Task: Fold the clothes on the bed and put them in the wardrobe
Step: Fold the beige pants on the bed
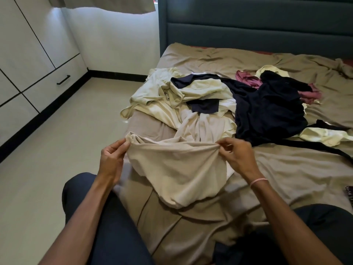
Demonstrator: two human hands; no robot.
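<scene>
Bare sheet (286,169) lies open rightward; the clothes pile (219,104) blocks ahead.

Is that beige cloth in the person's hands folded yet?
Not folded. The beige cloth hangs loose and rumpled, its top edge pinched by the left hand and right hand above the bed.

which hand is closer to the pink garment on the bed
Right. The right hand is on the near side and left of the pink garment; the left hand is much farther left.

Pale floor (47,178) left; curtain hem (107,3) above; black skirting (118,75).
</scene>
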